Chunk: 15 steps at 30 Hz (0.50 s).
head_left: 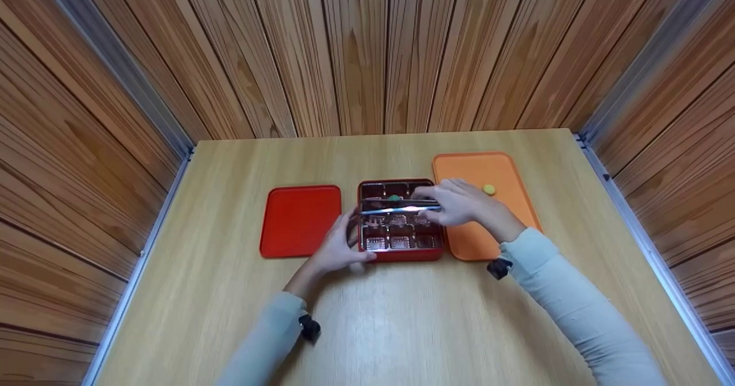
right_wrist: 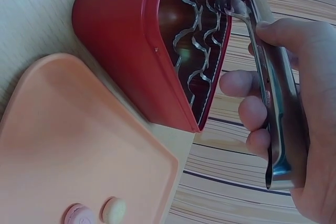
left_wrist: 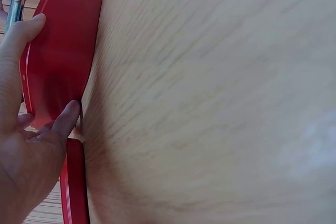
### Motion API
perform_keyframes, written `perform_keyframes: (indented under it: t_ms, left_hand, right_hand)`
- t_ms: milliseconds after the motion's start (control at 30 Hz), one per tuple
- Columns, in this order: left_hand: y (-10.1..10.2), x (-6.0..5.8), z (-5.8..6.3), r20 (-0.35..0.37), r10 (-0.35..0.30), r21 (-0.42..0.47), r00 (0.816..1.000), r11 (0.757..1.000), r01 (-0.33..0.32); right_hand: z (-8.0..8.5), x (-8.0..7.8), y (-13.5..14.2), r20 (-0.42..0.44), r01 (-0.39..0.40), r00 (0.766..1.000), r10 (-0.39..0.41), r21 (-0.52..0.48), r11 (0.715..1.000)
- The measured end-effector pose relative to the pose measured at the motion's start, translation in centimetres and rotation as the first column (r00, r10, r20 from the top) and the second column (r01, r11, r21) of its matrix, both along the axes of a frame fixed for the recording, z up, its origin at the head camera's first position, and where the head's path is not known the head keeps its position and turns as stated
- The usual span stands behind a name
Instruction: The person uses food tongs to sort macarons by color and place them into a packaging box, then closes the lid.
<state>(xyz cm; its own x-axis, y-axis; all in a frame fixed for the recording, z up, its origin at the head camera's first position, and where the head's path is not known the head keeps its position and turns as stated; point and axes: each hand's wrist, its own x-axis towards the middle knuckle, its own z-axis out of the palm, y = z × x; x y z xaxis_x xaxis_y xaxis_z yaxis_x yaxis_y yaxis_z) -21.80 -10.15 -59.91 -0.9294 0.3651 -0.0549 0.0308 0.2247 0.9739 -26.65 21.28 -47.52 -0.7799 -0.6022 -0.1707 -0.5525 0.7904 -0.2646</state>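
While the right hand (head_left: 453,203) grips metal tongs (head_left: 396,209) crosswise mid-frame, tips point left. Spread left hand (head_left: 336,251) touches red compartmented box (head_left: 410,256).

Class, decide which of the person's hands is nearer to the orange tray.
Right. The right hand, holding tongs, appears above the left edge of the orange tray; the left hand touches the red box on the side away from the tray.
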Motion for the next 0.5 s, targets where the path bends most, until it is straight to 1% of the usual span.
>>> perform_keyframes:
  t_ms: [100,233,400,500]
  left_hand:
    - [-0.1,0.0,0.1,-0.004,-0.003,-0.006,1.000,1.000,0.003]
    - [-0.1,0.0,0.1,-0.002,-0.006,-0.006,1.000,1.000,0.006]
    - [-0.2,0.0,0.0,-0.007,-0.003,-0.024,1.000,1.000,0.003]
    - [-0.3,0.0,-0.1,-0.009,-0.008,-0.033,1.000,0.999,0.007]
  right_hand:
    - [0.0,0.0,0.3,-0.010,0.009,1.000,-0.009,0.018,1.000]
    - [0.2,0.2,0.9,-0.007,0.040,0.999,-0.040,0.028,0.999]
    - [0.4,0.3,2.2,-0.019,0.069,0.997,-0.069,0.008,0.998]
    - [0.7,0.3,3.3,-0.001,0.078,0.997,-0.078,-0.007,0.997]
